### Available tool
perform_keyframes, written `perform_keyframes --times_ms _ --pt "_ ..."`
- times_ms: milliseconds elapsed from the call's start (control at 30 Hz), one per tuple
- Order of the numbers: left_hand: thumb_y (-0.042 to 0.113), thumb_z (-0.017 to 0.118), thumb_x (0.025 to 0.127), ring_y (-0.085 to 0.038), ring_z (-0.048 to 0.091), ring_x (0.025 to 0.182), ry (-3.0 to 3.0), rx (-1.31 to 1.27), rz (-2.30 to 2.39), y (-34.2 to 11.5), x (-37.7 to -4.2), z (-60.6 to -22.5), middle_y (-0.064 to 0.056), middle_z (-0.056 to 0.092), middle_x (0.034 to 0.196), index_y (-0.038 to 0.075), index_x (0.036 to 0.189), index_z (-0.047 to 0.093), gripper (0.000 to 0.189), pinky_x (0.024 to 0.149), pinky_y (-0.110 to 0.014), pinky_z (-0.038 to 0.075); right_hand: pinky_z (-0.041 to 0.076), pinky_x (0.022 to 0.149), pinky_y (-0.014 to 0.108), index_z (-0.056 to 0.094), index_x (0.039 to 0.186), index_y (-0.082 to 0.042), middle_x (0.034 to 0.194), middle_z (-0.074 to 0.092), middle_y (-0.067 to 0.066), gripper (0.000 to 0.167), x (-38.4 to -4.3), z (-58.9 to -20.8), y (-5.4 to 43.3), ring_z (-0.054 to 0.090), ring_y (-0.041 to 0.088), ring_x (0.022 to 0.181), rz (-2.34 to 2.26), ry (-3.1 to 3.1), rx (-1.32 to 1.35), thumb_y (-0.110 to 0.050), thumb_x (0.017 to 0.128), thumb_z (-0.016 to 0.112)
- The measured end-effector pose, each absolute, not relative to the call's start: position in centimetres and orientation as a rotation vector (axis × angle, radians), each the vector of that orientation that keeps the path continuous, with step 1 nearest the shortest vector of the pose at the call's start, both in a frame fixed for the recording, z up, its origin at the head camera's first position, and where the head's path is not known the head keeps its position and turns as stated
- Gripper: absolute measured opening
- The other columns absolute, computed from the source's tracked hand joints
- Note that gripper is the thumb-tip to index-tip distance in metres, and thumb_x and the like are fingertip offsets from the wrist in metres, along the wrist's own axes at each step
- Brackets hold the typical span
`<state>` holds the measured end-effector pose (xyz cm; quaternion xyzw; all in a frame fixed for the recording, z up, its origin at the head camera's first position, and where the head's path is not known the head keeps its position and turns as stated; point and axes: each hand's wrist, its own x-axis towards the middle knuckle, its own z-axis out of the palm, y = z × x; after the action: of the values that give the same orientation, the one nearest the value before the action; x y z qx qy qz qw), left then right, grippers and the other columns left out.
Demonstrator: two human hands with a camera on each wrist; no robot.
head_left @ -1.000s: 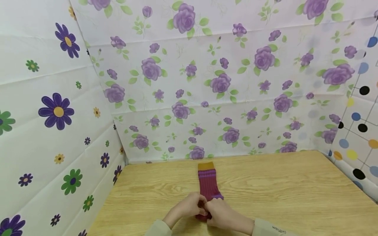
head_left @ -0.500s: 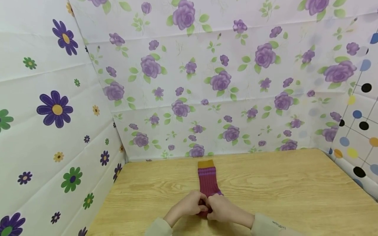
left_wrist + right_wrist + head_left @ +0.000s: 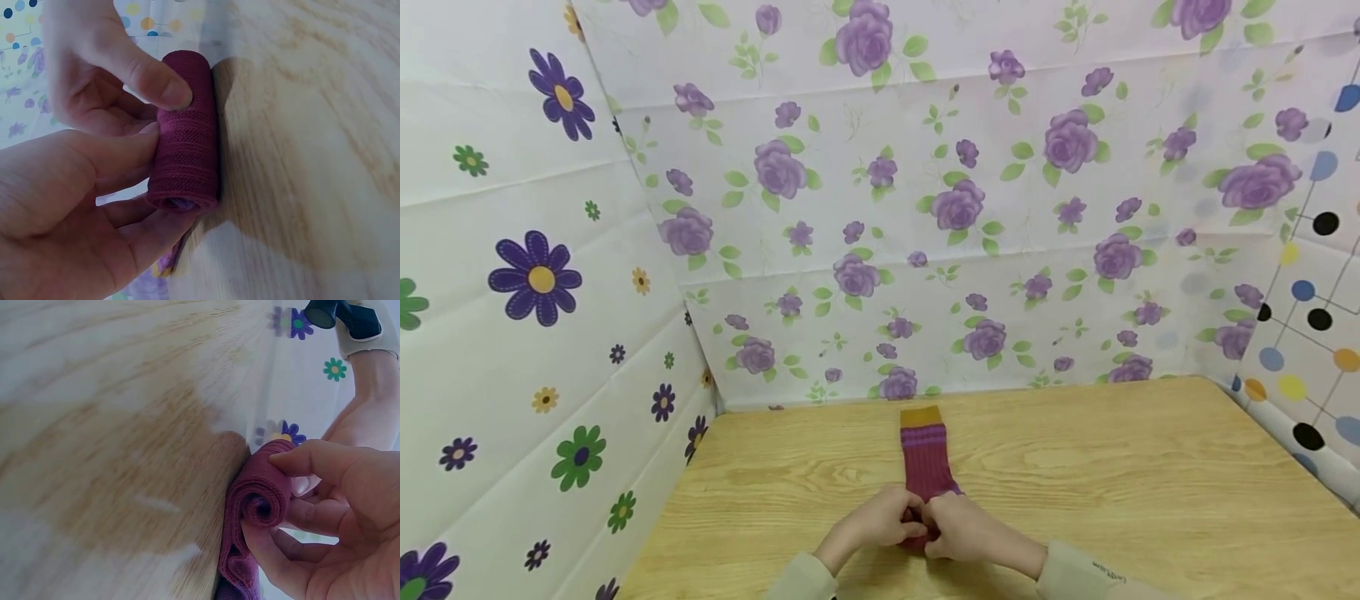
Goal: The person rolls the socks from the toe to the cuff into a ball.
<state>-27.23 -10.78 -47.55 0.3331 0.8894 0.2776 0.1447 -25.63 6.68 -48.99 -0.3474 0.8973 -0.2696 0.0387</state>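
A maroon ribbed sock (image 3: 927, 467) with purple stripes and a mustard cuff lies lengthwise on the table, cuff toward the back wall. Its near end is rolled into a tight cylinder, whose spiral edge shows in the right wrist view. My left hand (image 3: 880, 521) pinches the left end of the roll (image 3: 187, 140), thumb on the near side and fingers at its end and beneath. At the other end, my right hand (image 3: 350, 512) grips the roll between thumb and curled fingers. Both hands meet close together and cover the heel partly in the head view.
The light wood table (image 3: 1112, 475) extends on both sides of the sock. White floral cloth (image 3: 910, 208) hangs behind it, a daisy-print cloth (image 3: 497, 358) stands at left and a dotted cloth (image 3: 1300, 358) at right. A dark device (image 3: 350, 317) sits at the left wrist.
Both hands have shifted slightly forward along the sock, covering more of its purple heel patch. Their grip on the rolled end stays much the same, and the head view has tilted a little.
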Motion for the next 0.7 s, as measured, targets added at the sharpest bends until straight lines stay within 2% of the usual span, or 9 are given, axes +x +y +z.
perform_keyframes --times_ms 200,367,467,700 --pt "0.010 0.066 0.090 0.001 0.047 0.066 2.491 0.997 0.770 -11.21 -27.87 -47.73 0.005 0.067 0.083 0.007 0.098 0.071 0.009 0.061 -0.014 0.044 0.019 0.045 0.015 0.045 0.060 -0.013 0.054 0.028 -0.015 0.030 -25.66 -49.07 6.78 0.025 -0.002 0.048 -0.830 2.745 -1.048 -0.003 0.069 0.071" --pt "0.006 0.073 0.083 0.002 0.058 0.081 2.446 1.022 0.790 -11.55 -27.94 -47.88 0.002 0.070 0.097 0.007 0.105 0.069 0.023 0.072 -0.015 0.048 0.020 0.045 0.016 0.046 0.061 -0.011 0.054 0.028 -0.014 0.029 -25.71 -49.03 6.81 0.025 -0.001 0.048 -0.848 2.731 -1.056 -0.003 0.071 0.072" --pt "0.006 0.079 0.077 0.001 0.060 0.087 2.449 1.031 0.801 -11.56 -27.83 -47.95 0.002 0.070 0.099 0.007 0.104 0.068 0.029 0.075 -0.015 0.049 0.020 0.045 0.015 0.046 0.061 -0.011 0.054 0.028 -0.014 0.029 -25.76 -49.01 6.81 0.025 -0.001 0.048 -0.844 2.729 -1.053 -0.003 0.071 0.073" --pt "0.006 0.084 0.071 0.003 0.056 0.083 2.504 1.004 0.794 -11.12 -27.49 -47.94 0.002 0.068 0.095 0.008 0.097 0.065 0.032 0.074 -0.014 0.046 0.020 0.046 0.015 0.047 0.061 -0.012 0.055 0.029 -0.015 0.028 -25.75 -49.04 6.84 0.025 -0.002 0.049 -0.836 2.737 -1.049 -0.004 0.070 0.072"
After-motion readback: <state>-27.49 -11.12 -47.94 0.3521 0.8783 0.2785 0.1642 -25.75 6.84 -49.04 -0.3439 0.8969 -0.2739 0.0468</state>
